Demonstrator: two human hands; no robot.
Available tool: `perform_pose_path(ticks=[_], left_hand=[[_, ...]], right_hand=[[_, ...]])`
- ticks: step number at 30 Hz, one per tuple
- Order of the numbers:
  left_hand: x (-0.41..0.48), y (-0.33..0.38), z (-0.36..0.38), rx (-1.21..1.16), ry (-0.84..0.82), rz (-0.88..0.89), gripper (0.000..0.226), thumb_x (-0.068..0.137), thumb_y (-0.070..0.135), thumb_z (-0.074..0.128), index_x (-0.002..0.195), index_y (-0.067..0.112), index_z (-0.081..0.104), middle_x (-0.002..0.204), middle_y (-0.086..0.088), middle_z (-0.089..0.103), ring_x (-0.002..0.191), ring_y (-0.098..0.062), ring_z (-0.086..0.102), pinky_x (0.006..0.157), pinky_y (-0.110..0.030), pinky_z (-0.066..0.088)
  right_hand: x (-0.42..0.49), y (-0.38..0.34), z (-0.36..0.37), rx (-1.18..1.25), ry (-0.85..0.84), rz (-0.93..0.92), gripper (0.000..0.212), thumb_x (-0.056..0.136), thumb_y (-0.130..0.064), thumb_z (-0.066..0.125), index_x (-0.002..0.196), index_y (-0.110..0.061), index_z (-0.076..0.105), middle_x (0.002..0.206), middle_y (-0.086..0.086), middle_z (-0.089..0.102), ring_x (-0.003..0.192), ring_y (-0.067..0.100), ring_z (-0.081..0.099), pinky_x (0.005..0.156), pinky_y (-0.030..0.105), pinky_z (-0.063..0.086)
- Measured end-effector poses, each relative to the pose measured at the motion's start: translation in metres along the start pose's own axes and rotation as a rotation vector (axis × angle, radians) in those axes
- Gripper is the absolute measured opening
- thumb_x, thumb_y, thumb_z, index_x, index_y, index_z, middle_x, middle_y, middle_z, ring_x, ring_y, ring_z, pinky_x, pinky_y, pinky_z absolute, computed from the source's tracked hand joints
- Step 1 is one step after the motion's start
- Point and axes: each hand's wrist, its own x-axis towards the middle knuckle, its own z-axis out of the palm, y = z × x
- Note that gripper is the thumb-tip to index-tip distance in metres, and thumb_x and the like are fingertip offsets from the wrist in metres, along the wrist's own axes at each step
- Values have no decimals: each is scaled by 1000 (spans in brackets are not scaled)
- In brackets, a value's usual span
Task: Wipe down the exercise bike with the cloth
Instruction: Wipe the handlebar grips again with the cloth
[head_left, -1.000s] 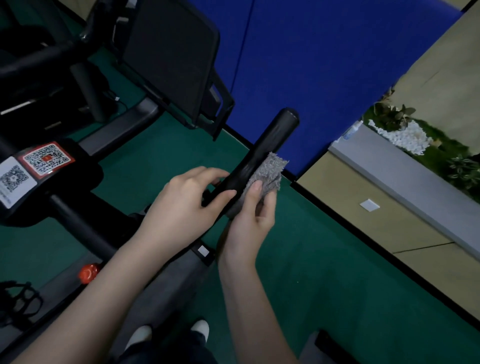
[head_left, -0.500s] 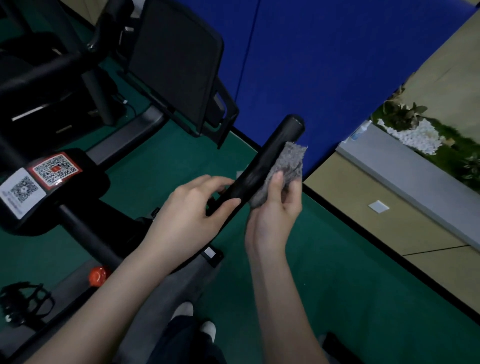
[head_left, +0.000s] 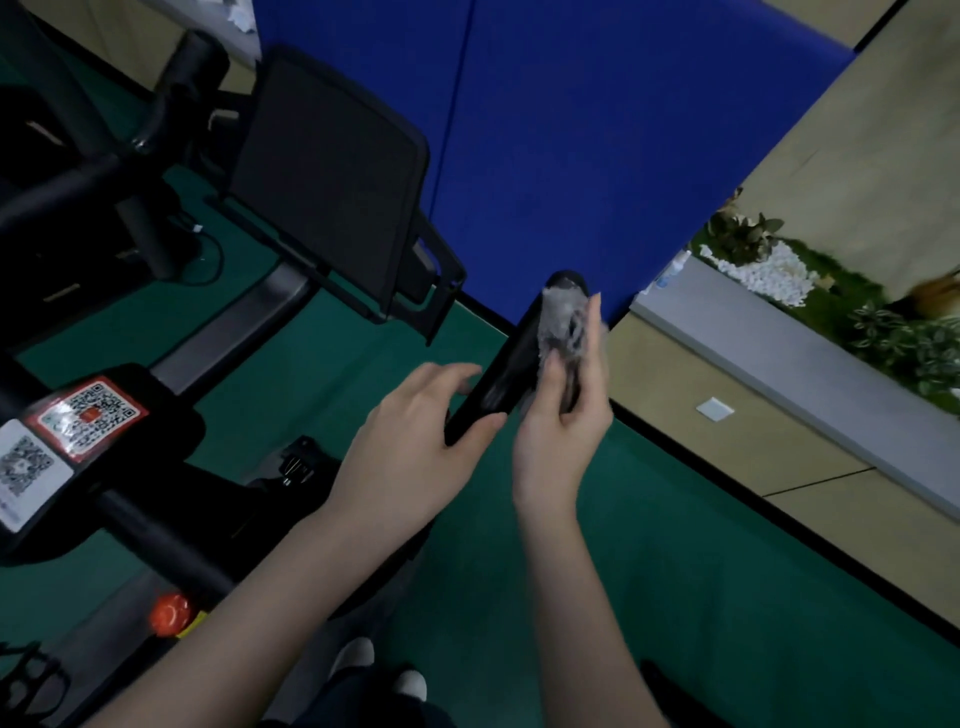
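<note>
Head camera looks down on a black exercise bike (head_left: 150, 525) that stands on a dark green floor (head_left: 701, 597). Its black round handlebar grip (head_left: 511, 364) rises at a slant in the middle of the view. The right hand (head_left: 561, 415) grasps a grey fluffy cloth (head_left: 563, 325), thumb in front and fingers behind, and holds the cloth against the right side of the grip, close to its top end. This hand and the cloth are a little blurred.

The left hand (head_left: 415, 452) is at the lower part of the same grip. Its thumb lies across the grip, and its fingers are stretched out and relaxed on the left side, not closed round it.

On the left of the bike frame are a red sticker with a square code (head_left: 85, 415) and a white one beside it. Lower down is a small orange-red knob (head_left: 169, 613). A black flat panel (head_left: 322, 171) stands on the bike behind the hands. Behind it is a blue padded surface (head_left: 571, 130). At the right, white pebbles (head_left: 769, 270) lie among green plants. Near the bottom edge two white shoe tips (head_left: 358, 652) show on the floor.
</note>
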Motion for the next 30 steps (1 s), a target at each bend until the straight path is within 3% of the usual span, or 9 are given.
perform_pose_path(ticks=[2,5,9,11,13,17,23,27,30], left_hand=[[4,1,3,-13,-4,4,46,87,43,60,130,27,53,114,14,56,103,-6,52,91,-23,43],[4,-1,5,-39,-1,-11,45,86,39,65,129,28,55,110,16,56,93,1,47,80,-7,37],[4,-3,6,-100,-1,-33,45,85,38,67,127,29,55,107,18,54,85,5,45,75,5,32],[3,-3,7,-112,2,-38,45,85,38,67,127,30,56,109,17,56,86,5,45,74,3,32],[2,-3,8,-122,10,-47,43,84,38,68,125,30,57,109,17,56,87,7,42,74,1,32],[0,0,7,-145,19,-85,40,84,36,69,122,34,58,102,22,51,80,7,45,71,6,30],[-5,2,7,-113,53,-122,44,81,44,70,121,29,59,105,18,54,90,-1,51,76,-12,33],[-5,4,8,-118,82,-152,46,77,44,74,116,24,61,99,16,53,84,-3,54,68,-10,32],[-4,4,8,-129,93,-162,41,74,42,76,109,23,64,94,17,52,81,-4,56,67,-6,36]], right_hand=[[18,-5,0,-75,-12,-77,48,97,4,42,142,-14,43,132,-9,46,123,-18,37,96,4,34],[46,-16,-1,-183,-85,-166,49,95,6,42,141,-11,46,125,2,53,121,1,49,97,15,42],[75,-32,-17,-386,-387,-278,30,92,0,49,121,-8,48,108,-22,52,96,-8,54,80,9,42],[95,-42,-25,-533,-592,-312,23,92,-3,52,113,-10,55,101,-18,57,89,-1,55,76,18,45],[116,-56,-27,-652,-823,-323,23,91,-6,56,112,-12,62,104,-7,64,96,10,59,84,31,48],[146,-81,-11,-840,-1249,-287,21,91,-18,64,111,-17,68,108,-2,67,101,12,62,89,37,48],[153,-83,25,-954,-1605,-207,20,86,-32,68,98,-18,74,94,2,73,94,18,67,85,45,51],[141,-77,47,-1002,-1848,-215,16,85,-26,71,99,-20,74,93,-9,73,88,0,66,79,22,52],[135,-74,53,-1032,-1979,-183,16,85,-22,71,101,-20,73,93,-9,73,87,-2,65,73,9,47]])
